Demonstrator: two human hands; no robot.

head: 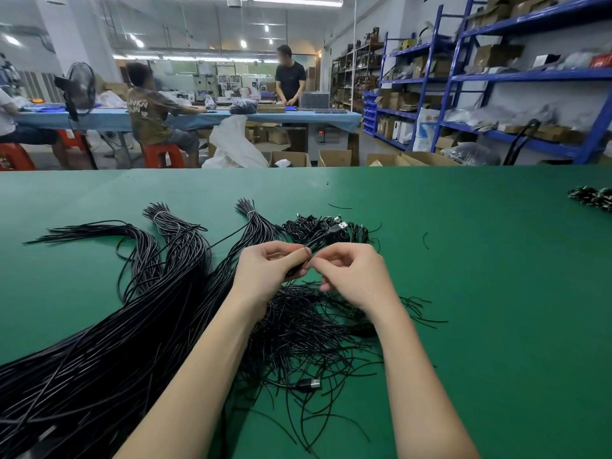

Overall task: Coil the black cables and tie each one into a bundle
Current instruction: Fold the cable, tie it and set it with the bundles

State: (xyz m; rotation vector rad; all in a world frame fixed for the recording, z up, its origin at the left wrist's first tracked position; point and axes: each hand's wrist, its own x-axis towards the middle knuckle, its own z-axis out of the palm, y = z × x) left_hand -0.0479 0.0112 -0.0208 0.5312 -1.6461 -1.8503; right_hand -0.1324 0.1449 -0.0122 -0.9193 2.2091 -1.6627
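Here, left hand (271,265) grips a coiled USB cable (326,235) mid-desk while right hand (347,273) fingers pinch its tie to bind it.

Black on green, as I saw it.
Black cables (99,342) lay on green table (496,293); blue shelving (463,77) at two o'clock.

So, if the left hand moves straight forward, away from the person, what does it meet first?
Probably the pile of coiled cables with a USB plug, lying on the green table just beyond the left hand; depth is unclear.
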